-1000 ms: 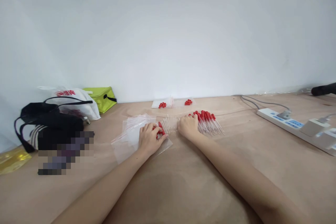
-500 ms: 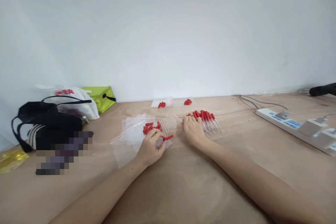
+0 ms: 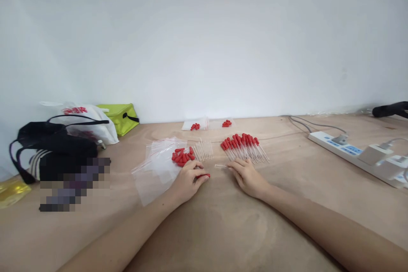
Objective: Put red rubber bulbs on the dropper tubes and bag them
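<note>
Close to the middle of the worktop (image 3: 223, 233), the two hands face each other, apart, with a small gap between what they hold. The left hand (image 3: 188, 180) has its thumb and fingers pinched narrow on a single red cap (image 3: 206, 175), its tip pointing toward the other hand. The right hand (image 3: 248, 177) pinches one end of a thin clear tube (image 3: 219, 166), which lies nearly level and points at the red cap – the two are near but not touching.

Just beyond the left hand sits a heap of red caps (image 3: 182, 159), resting on overlapping clear zip bags (image 3: 149, 174). To the right of that heap lies a row of bare tubes (image 3: 204, 150), side by side. Past the right hand, a fan of capped tubes (image 3: 244, 144) spreads out, red ends toward the wall (image 3: 223, 51).

Farther back, near the wall, two small clusters of red caps lie on clear plastic. Off to the right runs a white power strip (image 3: 333, 146); to the left stand a black bag (image 3: 63, 148) and a lime-green bag (image 3: 117, 120).
</note>
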`<act>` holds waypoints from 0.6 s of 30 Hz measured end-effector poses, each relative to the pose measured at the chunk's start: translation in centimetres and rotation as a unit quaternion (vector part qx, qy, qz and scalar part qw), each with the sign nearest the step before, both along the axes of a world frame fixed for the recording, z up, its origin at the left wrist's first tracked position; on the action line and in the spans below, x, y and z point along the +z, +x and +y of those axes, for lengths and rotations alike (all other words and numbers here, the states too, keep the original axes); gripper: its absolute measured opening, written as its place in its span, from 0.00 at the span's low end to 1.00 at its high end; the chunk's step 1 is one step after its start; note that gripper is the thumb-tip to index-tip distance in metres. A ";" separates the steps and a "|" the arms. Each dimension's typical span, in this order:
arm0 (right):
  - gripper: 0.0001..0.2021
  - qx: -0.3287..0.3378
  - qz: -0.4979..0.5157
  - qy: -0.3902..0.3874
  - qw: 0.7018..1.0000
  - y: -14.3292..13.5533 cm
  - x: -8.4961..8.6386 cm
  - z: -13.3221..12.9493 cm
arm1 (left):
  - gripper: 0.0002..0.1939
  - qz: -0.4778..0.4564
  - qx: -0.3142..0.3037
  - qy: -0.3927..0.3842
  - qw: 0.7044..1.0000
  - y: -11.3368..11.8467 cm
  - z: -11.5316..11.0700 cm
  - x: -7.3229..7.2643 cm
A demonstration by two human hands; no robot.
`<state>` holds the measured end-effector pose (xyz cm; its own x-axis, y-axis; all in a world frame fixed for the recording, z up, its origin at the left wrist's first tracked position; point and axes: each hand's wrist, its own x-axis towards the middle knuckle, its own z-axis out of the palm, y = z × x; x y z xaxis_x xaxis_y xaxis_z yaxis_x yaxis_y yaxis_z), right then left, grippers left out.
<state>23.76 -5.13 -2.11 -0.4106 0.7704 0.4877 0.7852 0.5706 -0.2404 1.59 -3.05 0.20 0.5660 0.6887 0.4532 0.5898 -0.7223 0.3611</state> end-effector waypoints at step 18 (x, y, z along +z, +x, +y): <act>0.12 0.074 0.037 -0.007 0.997 -0.9 0.7 -0.5 | 0.08 -0.072 -0.025 -0.081 0.994 0.4 -0.8 0.0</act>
